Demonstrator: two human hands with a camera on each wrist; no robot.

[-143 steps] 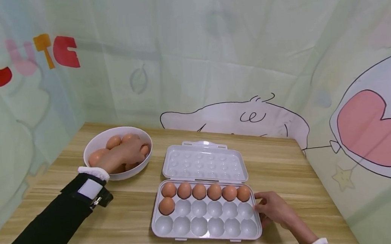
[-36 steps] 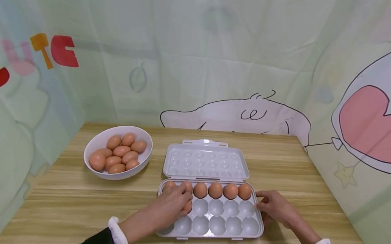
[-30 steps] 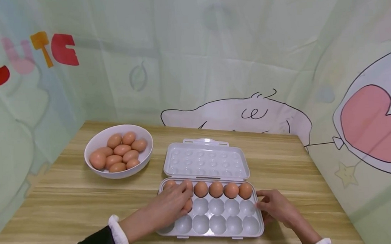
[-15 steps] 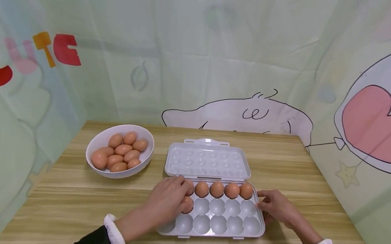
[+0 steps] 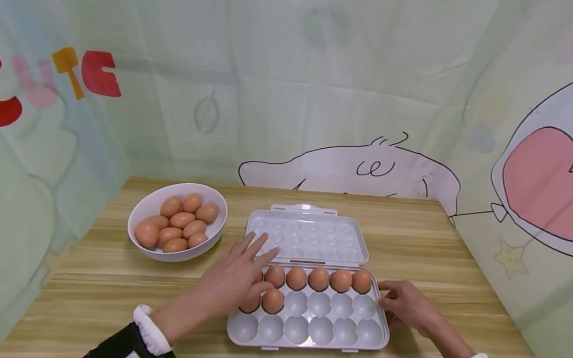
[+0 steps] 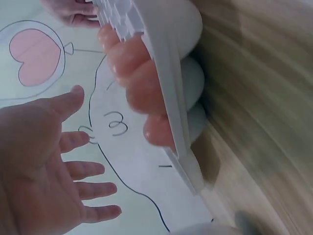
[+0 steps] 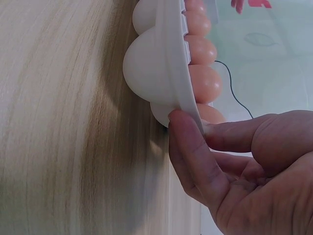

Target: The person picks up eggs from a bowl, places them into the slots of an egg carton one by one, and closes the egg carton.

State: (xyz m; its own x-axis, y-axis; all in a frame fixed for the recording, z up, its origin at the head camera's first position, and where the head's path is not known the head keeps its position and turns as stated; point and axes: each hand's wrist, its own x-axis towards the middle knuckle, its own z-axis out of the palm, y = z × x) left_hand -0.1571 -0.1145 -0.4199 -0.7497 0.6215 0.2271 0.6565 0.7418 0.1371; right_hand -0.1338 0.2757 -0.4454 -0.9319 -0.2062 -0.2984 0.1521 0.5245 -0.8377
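Note:
A white plastic egg tray [image 5: 308,321] with its lid [image 5: 310,233] folded back lies on the wooden table. Brown eggs [image 5: 318,279] fill its back row, and the middle row holds two at the left, one of them an egg [image 5: 273,301] in the second cup. Above the tray's left end my left hand [image 5: 233,274] hovers with fingers spread and nothing in them, partly covering the leftmost eggs. The left wrist view shows its bare palm [image 6: 39,171]. My right hand [image 5: 407,306] pinches the tray's right rim between thumb and fingers, seen closely in the right wrist view [image 7: 234,171].
Left of the tray, a white bowl [image 5: 136,242] holds several more brown eggs [image 5: 182,219]. A printed fabric curtain [image 5: 285,90] hangs behind the table [image 5: 175,297] and along both sides.
My left hand brought an egg from the bowl to the second cup of the middle row, then let go, spread its fingers and drew back up and left. My right hand kept its hold on the rim.

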